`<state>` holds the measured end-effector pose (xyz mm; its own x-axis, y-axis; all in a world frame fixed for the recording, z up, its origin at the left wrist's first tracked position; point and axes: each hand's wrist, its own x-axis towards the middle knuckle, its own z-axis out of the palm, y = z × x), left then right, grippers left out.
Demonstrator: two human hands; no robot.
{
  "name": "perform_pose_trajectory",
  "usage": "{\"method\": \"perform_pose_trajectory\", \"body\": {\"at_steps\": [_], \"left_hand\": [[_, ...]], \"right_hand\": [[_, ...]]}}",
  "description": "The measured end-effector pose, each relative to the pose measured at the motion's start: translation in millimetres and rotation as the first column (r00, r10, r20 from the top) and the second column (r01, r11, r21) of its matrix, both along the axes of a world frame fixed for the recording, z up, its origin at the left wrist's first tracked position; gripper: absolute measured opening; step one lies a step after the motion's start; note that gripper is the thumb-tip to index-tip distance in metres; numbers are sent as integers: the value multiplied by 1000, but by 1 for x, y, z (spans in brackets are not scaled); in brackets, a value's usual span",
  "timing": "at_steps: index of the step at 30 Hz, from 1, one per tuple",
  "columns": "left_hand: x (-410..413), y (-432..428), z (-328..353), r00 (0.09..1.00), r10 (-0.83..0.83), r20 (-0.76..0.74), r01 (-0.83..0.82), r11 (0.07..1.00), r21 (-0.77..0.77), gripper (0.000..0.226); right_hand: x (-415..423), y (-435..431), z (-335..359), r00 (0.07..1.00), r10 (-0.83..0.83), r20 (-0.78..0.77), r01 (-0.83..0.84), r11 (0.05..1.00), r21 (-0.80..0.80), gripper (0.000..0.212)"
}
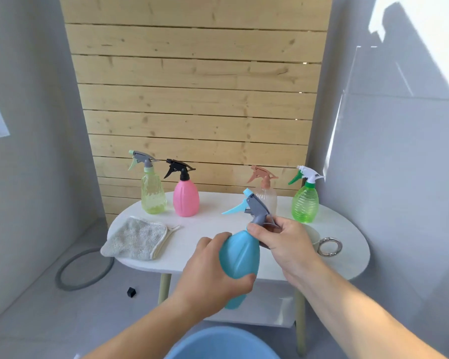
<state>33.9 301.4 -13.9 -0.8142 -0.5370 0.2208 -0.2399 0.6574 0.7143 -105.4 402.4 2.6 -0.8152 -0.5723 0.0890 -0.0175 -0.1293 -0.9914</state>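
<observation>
I hold a blue spray bottle (240, 255) in the air in front of the white table (205, 244), tilted slightly. My left hand (210, 275) grips its body from the left, fingers wrapped round the lower part. My right hand (283, 242) grips the neck just under the grey spray head (257, 211), whose light blue trigger and nozzle point left.
On the table stand a yellow-green bottle (153, 195), a pink bottle (186, 199), a clear bottle with a tan head (266, 193) and a green bottle (305, 204). A grey cloth (135, 238) lies at the left, a metal ring (329, 246) at the right. A blue basin (221, 344) sits below.
</observation>
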Motion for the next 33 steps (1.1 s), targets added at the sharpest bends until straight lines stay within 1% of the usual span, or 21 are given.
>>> {"method": "perform_pose_trajectory", "body": {"at_steps": [1, 2, 3, 4, 5, 6, 7, 8, 11, 12, 14, 16, 17, 19, 23, 24, 26, 27, 29, 31, 33], "left_hand": [[4, 1, 1, 999, -37, 21, 35, 998, 58, 81], [9, 0, 1, 996, -87, 37, 79, 981, 176, 84], [13, -3, 1, 988, -147, 41, 124, 928, 351, 87], [17, -8, 0, 976, -216, 17, 172, 820, 546, 87], [21, -13, 0, 958, -286, -28, 219, 666, 713, 83], [25, -17, -1, 937, -341, -79, 257, 518, 816, 79], [27, -20, -1, 921, -373, -114, 278, 424, 862, 76], [28, -23, -4, 915, -383, -127, 283, 385, 878, 79], [25, -22, -9, 931, -358, -73, 236, 437, 868, 110], [23, -23, -9, 935, -348, -62, 225, 450, 864, 112], [21, -27, -10, 941, -328, -76, 216, 412, 885, 93], [19, -32, -10, 942, -318, -104, 209, 316, 925, 66], [19, -33, -10, 943, -312, -116, 207, 278, 938, 60], [20, -33, -14, 944, -315, -97, 185, 265, 946, 60], [16, -32, -22, 932, -354, -75, 198, 326, 924, 95], [14, -34, -23, 936, -343, -78, 196, 324, 925, 91], [12, -36, -22, 948, -311, -68, 166, 299, 940, 64], [12, -36, -22, 950, -308, -55, 147, 282, 948, 58], [14, -36, -22, 950, -306, -53, 137, 257, 957, 58], [15, -33, -21, 938, -335, -87, 188, 284, 940, 68], [14, -34, -24, 928, -365, -72, 203, 336, 920, 98]], "right_hand": [[2, 5, -1, 1000, 28, 14, -28, 1000, -12, 13], [4, 10, -3, 997, 70, 38, -69, 997, -26, 13], [6, 14, -4, 990, 123, 73, -120, 992, -40, 12], [7, 18, -5, 978, 178, 110, -173, 983, -53, 13], [8, 21, -6, 965, 222, 137, -216, 975, -57, 17], [8, 23, -7, 956, 250, 151, -246, 968, -47, 21], [9, 24, -8, 951, 265, 157, -262, 964, -38, 25], [9, 23, -9, 949, 270, 163, -267, 963, -38, 26], [9, 20, -10, 949, 258, 178, -253, 966, -53, 21], [8, 19, -10, 949, 255, 187, -248, 967, -58, 19], [3, 18, -9, 940, 262, 220, -248, 965, -91, 16], [0, 17, -8, 927, 282, 249, -257, 958, -128, 15], [-1, 16, -9, 923, 289, 255, -261, 956, -136, 15], [0, 12, -12, 923, 288, 254, -263, 956, -129, 19], [0, 7, -18, 934, 253, 253, -237, 967, -94, 23], [-1, 6, -18, 933, 252, 257, -236, 968, -90, 23], [-3, 5, -19, 929, 253, 270, -238, 967, -88, 24], [-3, 5, -19, 929, 250, 274, -236, 968, -86, 24], [-2, 2, -22, 931, 241, 275, -230, 971, -71, 25], [-2, 0, -23, 934, 227, 277, -218, 974, -62, 26], [-3, 0, -23, 935, 219, 278, -210, 976, -64, 26]]}}
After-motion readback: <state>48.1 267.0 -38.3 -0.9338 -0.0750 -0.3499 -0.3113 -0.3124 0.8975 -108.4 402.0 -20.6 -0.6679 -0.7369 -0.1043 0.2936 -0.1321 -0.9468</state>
